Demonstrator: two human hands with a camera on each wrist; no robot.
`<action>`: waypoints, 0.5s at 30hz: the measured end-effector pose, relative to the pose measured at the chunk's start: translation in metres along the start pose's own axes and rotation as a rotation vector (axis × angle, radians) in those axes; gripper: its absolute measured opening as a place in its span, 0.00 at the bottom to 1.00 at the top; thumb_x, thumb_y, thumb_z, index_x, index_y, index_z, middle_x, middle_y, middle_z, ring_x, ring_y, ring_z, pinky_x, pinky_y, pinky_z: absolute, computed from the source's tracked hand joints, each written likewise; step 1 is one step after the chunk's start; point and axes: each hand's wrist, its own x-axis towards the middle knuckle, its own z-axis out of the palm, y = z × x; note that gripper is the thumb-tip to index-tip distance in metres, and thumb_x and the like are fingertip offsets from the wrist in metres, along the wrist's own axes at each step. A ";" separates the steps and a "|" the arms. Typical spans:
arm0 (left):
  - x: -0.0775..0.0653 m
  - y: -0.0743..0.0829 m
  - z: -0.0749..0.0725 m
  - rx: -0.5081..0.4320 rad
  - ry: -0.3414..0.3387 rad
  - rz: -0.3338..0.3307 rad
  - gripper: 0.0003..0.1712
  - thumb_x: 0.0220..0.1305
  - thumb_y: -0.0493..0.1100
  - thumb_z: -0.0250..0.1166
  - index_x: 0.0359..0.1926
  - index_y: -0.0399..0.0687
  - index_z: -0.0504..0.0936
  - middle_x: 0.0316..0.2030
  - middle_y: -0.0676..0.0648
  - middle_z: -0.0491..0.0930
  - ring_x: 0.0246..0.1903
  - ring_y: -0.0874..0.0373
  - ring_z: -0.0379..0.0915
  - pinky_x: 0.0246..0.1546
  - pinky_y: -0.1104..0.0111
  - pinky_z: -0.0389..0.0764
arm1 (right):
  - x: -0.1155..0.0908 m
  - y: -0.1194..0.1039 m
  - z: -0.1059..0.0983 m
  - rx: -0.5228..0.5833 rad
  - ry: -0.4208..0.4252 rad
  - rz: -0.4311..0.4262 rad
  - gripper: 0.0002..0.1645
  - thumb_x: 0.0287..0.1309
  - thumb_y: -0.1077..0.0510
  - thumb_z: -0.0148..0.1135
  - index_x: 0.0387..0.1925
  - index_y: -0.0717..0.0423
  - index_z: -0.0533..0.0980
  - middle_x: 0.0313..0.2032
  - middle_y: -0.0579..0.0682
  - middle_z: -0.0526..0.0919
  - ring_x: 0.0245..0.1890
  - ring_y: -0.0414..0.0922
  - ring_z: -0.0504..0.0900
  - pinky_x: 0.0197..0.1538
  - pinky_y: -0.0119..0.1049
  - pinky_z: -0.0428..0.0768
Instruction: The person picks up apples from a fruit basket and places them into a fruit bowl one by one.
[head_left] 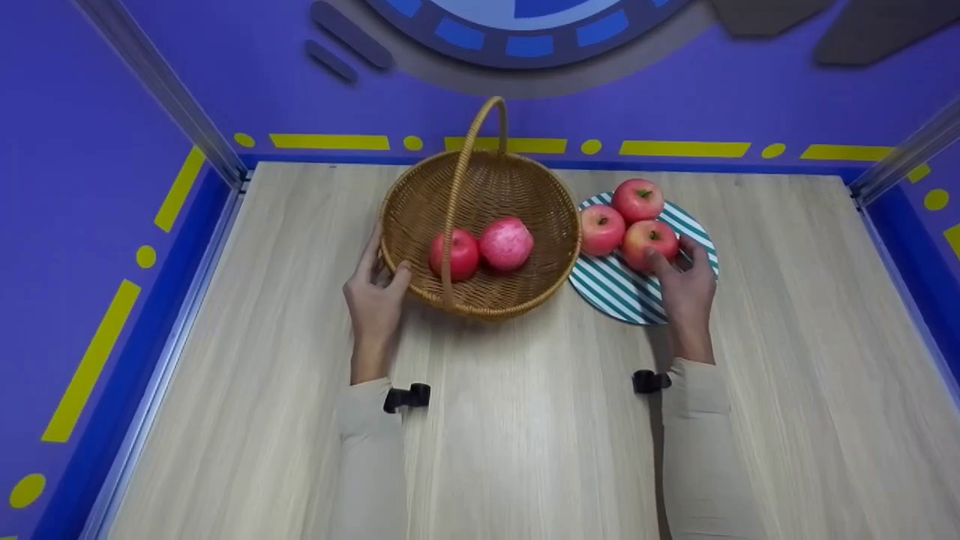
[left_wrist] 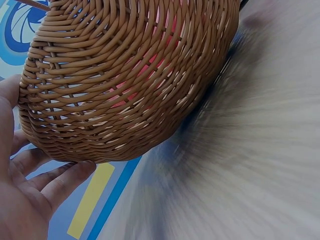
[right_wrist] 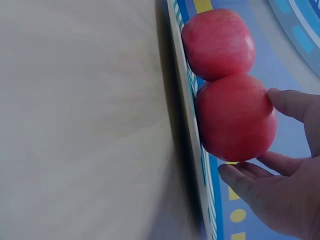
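While left hand (head_left: 375,300) braces, right hand (head_left: 687,289) pinches
Thumb-over-rim grip likely steadies the round brown wicker basket (head_left: 504,187); inside, one red apple (head_left: 463,255), one mottled pink fruit (head_left: 507,244); on the round green-white striped plate (head_left: 619,289), the pinched yellowish-red apple (head_left: 646,238) sits beside two rosy apples (head_left: 600,231).

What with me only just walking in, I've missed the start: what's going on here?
A person is handling fruit with both hands. The left hand holds the side of a wicker basket, which contains a red fruit and a speckled pink one. The right hand has its thumb and fingers around the front apple at a striped plate. Two other apples sit right by it on the plate.
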 end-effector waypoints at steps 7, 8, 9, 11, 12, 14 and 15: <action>0.000 0.000 0.001 -0.002 0.005 -0.006 0.39 0.66 0.32 0.67 0.77 0.53 0.74 0.73 0.42 0.72 0.66 0.45 0.76 0.63 0.54 0.81 | 0.000 -0.002 -0.005 0.007 0.041 -0.027 0.41 0.75 0.47 0.63 0.81 0.54 0.62 0.78 0.54 0.65 0.77 0.48 0.65 0.73 0.38 0.71; 0.000 0.000 0.001 -0.003 0.008 -0.006 0.39 0.66 0.32 0.67 0.77 0.52 0.74 0.73 0.42 0.72 0.66 0.45 0.76 0.63 0.54 0.81 | -0.001 -0.002 -0.006 0.013 0.051 -0.039 0.40 0.75 0.47 0.62 0.81 0.54 0.62 0.78 0.54 0.66 0.77 0.47 0.65 0.73 0.38 0.71; 0.000 0.000 0.001 -0.006 0.009 -0.005 0.39 0.66 0.32 0.67 0.77 0.52 0.74 0.73 0.42 0.72 0.66 0.45 0.76 0.63 0.54 0.80 | -0.002 -0.003 -0.007 0.018 0.060 -0.054 0.39 0.76 0.47 0.62 0.81 0.54 0.63 0.77 0.53 0.67 0.77 0.46 0.65 0.73 0.37 0.70; 0.000 0.000 0.001 -0.012 0.007 -0.001 0.39 0.66 0.31 0.67 0.77 0.51 0.74 0.73 0.41 0.72 0.66 0.45 0.75 0.63 0.54 0.80 | -0.005 -0.004 -0.008 0.037 0.077 -0.095 0.38 0.76 0.48 0.61 0.80 0.54 0.64 0.77 0.54 0.68 0.76 0.47 0.67 0.73 0.36 0.71; 0.000 0.000 0.001 -0.011 0.006 0.002 0.39 0.66 0.31 0.67 0.77 0.51 0.73 0.73 0.41 0.71 0.67 0.45 0.75 0.64 0.54 0.80 | -0.006 -0.005 -0.008 0.042 0.087 -0.117 0.37 0.76 0.49 0.62 0.79 0.55 0.65 0.76 0.54 0.69 0.75 0.47 0.68 0.73 0.36 0.71; 0.000 0.000 0.001 -0.009 0.003 0.007 0.39 0.66 0.32 0.67 0.77 0.51 0.73 0.74 0.41 0.71 0.67 0.45 0.75 0.64 0.54 0.79 | -0.008 -0.006 -0.009 0.058 0.100 -0.164 0.36 0.76 0.51 0.63 0.78 0.57 0.66 0.74 0.56 0.71 0.73 0.48 0.71 0.72 0.36 0.72; 0.000 0.000 0.000 -0.006 0.002 0.008 0.39 0.67 0.32 0.67 0.77 0.51 0.73 0.74 0.41 0.70 0.67 0.45 0.75 0.64 0.54 0.79 | -0.008 -0.006 -0.009 0.064 0.103 -0.180 0.35 0.76 0.52 0.63 0.77 0.58 0.67 0.74 0.57 0.72 0.73 0.48 0.72 0.72 0.36 0.72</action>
